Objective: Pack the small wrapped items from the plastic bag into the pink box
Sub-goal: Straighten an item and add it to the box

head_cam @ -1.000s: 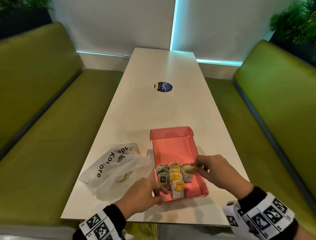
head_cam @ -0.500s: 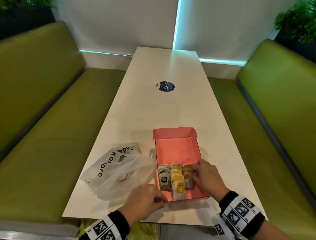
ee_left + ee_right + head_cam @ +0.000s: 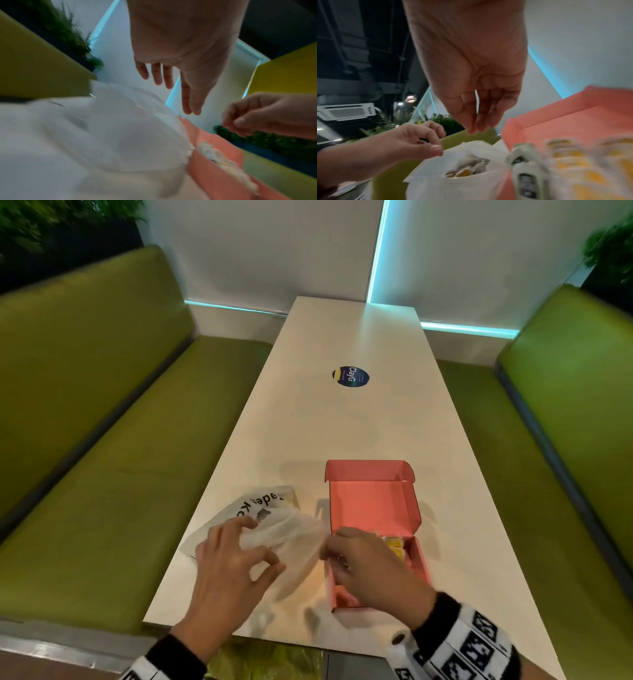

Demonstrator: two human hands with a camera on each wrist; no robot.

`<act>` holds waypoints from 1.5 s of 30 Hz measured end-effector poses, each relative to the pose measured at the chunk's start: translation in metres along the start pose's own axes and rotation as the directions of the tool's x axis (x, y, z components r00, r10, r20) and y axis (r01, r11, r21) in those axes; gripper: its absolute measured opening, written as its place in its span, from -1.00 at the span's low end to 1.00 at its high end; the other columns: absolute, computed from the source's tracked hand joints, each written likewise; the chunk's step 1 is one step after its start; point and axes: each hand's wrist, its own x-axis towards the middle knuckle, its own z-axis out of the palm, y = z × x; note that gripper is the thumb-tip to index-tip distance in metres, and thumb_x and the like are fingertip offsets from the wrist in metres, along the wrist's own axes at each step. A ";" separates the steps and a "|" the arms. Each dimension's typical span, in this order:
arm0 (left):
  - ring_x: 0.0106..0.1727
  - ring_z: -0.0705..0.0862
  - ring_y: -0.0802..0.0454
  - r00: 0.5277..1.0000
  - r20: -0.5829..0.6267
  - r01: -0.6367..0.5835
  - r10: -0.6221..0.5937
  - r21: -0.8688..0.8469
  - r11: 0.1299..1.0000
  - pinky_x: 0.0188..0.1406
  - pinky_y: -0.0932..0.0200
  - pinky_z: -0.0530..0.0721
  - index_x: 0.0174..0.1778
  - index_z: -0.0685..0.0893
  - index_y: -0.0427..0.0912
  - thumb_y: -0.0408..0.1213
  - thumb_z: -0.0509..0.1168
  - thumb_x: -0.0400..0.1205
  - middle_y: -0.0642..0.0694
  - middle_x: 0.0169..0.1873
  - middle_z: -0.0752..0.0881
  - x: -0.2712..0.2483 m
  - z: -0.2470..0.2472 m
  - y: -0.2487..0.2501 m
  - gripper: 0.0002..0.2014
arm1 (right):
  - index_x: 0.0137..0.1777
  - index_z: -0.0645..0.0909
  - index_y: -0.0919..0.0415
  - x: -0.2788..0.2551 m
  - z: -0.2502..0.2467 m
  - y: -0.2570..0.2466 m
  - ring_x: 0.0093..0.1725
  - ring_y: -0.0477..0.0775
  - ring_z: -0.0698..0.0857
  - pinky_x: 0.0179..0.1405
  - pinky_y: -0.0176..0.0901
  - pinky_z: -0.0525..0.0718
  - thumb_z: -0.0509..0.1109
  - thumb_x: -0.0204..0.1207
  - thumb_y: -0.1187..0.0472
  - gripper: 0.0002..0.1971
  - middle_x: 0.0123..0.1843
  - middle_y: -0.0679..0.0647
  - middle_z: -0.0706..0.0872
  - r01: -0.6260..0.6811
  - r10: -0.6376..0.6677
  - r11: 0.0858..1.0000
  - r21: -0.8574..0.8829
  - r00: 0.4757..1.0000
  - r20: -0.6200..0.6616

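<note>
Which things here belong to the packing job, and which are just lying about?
Job:
- plastic bag, items visible inside in the right wrist view
- pink box
- wrapped items already in the box
- left hand, right hand, both empty

Lying about:
- round sticker
- green benches
- plants

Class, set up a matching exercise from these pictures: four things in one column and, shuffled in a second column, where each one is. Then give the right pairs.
Things
1. plastic bag
2. pink box
3. round dark sticker
4. left hand

Places
A. far along the middle of the white table
B. over the plastic bag, fingers spread
C. on the table, left of the pink box
D. near the table's front edge, lid open, with wrapped items in its near end

Pairs: 1-C, 2-D, 3-A, 4-B
</note>
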 end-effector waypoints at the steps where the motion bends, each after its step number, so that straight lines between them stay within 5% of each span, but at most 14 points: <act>1: 0.25 0.41 -0.10 0.998 0.022 0.057 -0.058 0.027 0.998 -0.03 -0.14 0.44 -0.41 0.72 0.23 0.13 0.48 0.34 -0.06 0.24 0.55 -0.005 0.000 -0.008 -0.87 | 0.14 0.66 0.18 0.014 0.009 -0.010 0.13 0.11 0.59 0.10 -0.10 0.47 0.20 0.50 0.34 -0.71 0.09 0.12 0.66 0.050 -0.051 0.999 0.014 0.997 0.056; 3: 0.46 0.28 -0.20 0.974 0.121 0.178 -0.189 0.103 0.979 0.15 -0.31 0.40 -0.35 0.74 0.33 0.29 0.23 0.39 -0.10 0.50 0.39 -0.012 0.001 -0.017 -0.76 | 0.23 0.62 0.23 0.046 0.033 -0.023 0.23 0.18 0.56 0.17 -0.05 0.46 0.15 0.53 0.38 -0.66 0.21 0.19 0.65 0.056 -0.055 0.998 0.000 0.981 0.188; 6: 0.55 0.23 -0.12 0.879 0.260 0.363 -0.399 0.177 0.915 0.33 -0.15 0.31 0.12 0.66 0.40 0.32 0.06 0.57 -0.06 0.66 0.05 -0.011 0.003 -0.020 -0.64 | 0.24 0.60 0.31 0.076 0.062 -0.031 0.23 0.27 0.60 0.21 -0.01 0.52 0.13 0.59 0.35 -0.69 0.23 0.28 0.66 -0.031 0.034 0.999 -0.017 0.962 0.273; 8: 0.46 0.41 -0.09 0.833 0.247 0.449 -0.495 0.221 0.866 0.27 -0.04 0.42 0.43 0.48 0.24 0.20 0.02 0.65 -0.05 0.62 0.21 -0.003 0.004 -0.022 -0.56 | 0.27 0.57 0.31 0.084 0.075 -0.032 0.24 0.25 0.61 0.29 0.03 0.54 0.13 0.60 0.35 -0.70 0.24 0.27 0.66 -0.075 0.071 0.997 0.006 0.972 0.224; 10: 0.31 0.55 -0.12 0.839 0.164 0.469 -0.519 0.267 0.842 0.14 -0.03 0.49 0.52 0.38 0.09 0.15 0.04 0.67 -0.06 0.43 0.49 0.006 0.005 -0.019 -0.50 | 0.37 0.44 0.31 0.088 0.085 -0.028 0.28 0.25 0.57 0.33 0.06 0.51 0.15 0.58 0.36 -0.65 0.30 0.28 0.59 -0.079 0.076 0.997 0.017 0.987 0.141; 15: 0.00 0.60 -0.13 0.882 0.098 0.451 -0.462 0.113 0.885 -0.18 0.07 0.51 0.58 0.17 -0.11 -0.15 0.28 0.59 -0.11 0.17 0.36 0.014 0.007 -0.004 -0.35 | 0.56 0.08 0.14 0.099 0.108 -0.026 0.49 0.26 0.32 0.44 0.21 0.40 0.21 0.53 0.29 -0.38 0.49 0.22 0.24 -0.130 0.129 0.991 0.035 0.991 0.043; 19: -0.22 0.45 0.07 0.923 0.161 0.358 -0.349 -0.025 0.934 -0.45 0.33 0.37 0.65 -0.14 -0.10 -0.47 0.27 0.52 -0.05 0.28 0.23 0.012 0.004 -0.006 -0.12 | 0.58 0.13 0.23 0.108 0.101 -0.039 0.45 0.30 0.34 0.51 0.10 0.30 0.20 0.58 0.32 -0.42 0.49 0.29 0.27 -0.004 0.007 0.988 -0.157 1.000 0.020; 24: -0.37 0.36 0.08 0.944 0.182 0.288 -0.275 -0.054 0.956 -0.61 0.32 0.28 0.63 -0.16 -0.07 -0.52 0.25 0.48 -0.07 0.32 0.26 0.005 -0.003 -0.017 -0.09 | 0.50 0.36 0.03 0.115 0.098 -0.034 0.54 0.28 0.22 0.53 0.12 0.28 0.21 0.59 0.23 -0.54 0.52 0.22 0.24 0.115 -0.087 0.973 -0.201 0.986 0.142; 29: -0.32 0.45 0.07 0.959 0.179 0.229 -0.222 -0.022 0.973 -0.68 0.42 0.02 0.62 -0.13 -0.03 -0.62 0.36 0.28 -0.17 0.26 0.42 0.001 0.002 -0.024 0.09 | 0.33 0.54 0.24 0.118 0.088 -0.040 0.41 0.27 0.41 0.46 -0.01 0.38 0.17 0.61 0.28 -0.68 0.38 0.27 0.42 0.083 -0.049 0.968 -0.235 0.988 0.149; 32: -0.06 0.61 -0.08 0.956 0.142 0.259 -0.257 0.004 0.966 -0.66 0.35 0.14 0.57 -0.25 0.01 -0.54 0.28 0.44 -0.15 0.38 0.32 0.002 0.004 -0.019 -0.03 | 0.26 0.59 0.33 0.116 0.084 -0.045 0.27 0.30 0.57 0.28 0.06 0.56 0.19 0.58 0.36 -0.71 0.26 0.32 0.55 0.095 -0.070 0.969 -0.227 0.991 0.114; 35: 0.02 0.62 -0.14 0.951 0.091 0.296 -0.296 0.012 0.955 -0.52 0.30 0.27 0.59 -0.22 -0.05 -0.51 0.26 0.49 -0.17 0.40 0.31 0.001 0.005 -0.014 -0.09 | 0.23 0.57 0.34 0.106 0.076 -0.049 0.18 0.31 0.60 0.16 0.07 0.59 0.19 0.59 0.35 -0.73 0.21 0.32 0.59 0.113 -0.106 0.984 -0.135 0.993 0.058; 39: -0.14 0.63 -0.19 0.937 0.080 0.338 -0.341 0.046 0.940 -0.54 0.16 0.29 0.64 -0.02 -0.18 -0.61 0.33 0.36 -0.21 0.28 0.40 0.000 0.013 -0.018 -0.03 | 0.04 0.63 0.24 0.087 0.051 -0.047 -0.03 0.12 0.59 -0.09 -0.24 0.42 0.23 0.55 0.36 -0.82 0.00 0.17 0.63 0.119 -0.117 0.992 0.050 0.992 -0.043; 42: -0.12 0.61 -0.18 0.925 0.061 0.370 -0.374 0.074 0.926 -0.49 0.13 0.29 0.65 -0.07 -0.17 -0.63 0.27 0.37 -0.17 0.30 0.34 0.002 0.016 -0.020 -0.04 | -0.09 0.68 0.23 0.078 0.035 -0.038 -0.16 0.02 0.61 -0.25 -0.42 0.41 0.36 0.39 0.45 -0.83 -0.16 0.07 0.72 0.039 -0.016 0.964 0.262 0.996 -0.089; 45: -0.19 0.53 -0.06 0.919 0.102 0.376 -0.382 0.074 0.924 -0.48 0.15 0.31 0.65 -0.05 -0.17 -0.58 0.29 0.41 -0.15 0.28 0.34 0.001 0.019 -0.023 -0.07 | -0.24 0.66 0.08 0.069 0.026 -0.025 -0.31 -0.11 0.56 -0.27 -0.49 0.50 0.49 0.28 0.45 -0.77 -0.38 -0.15 0.60 -0.070 0.142 0.840 0.539 0.986 -0.093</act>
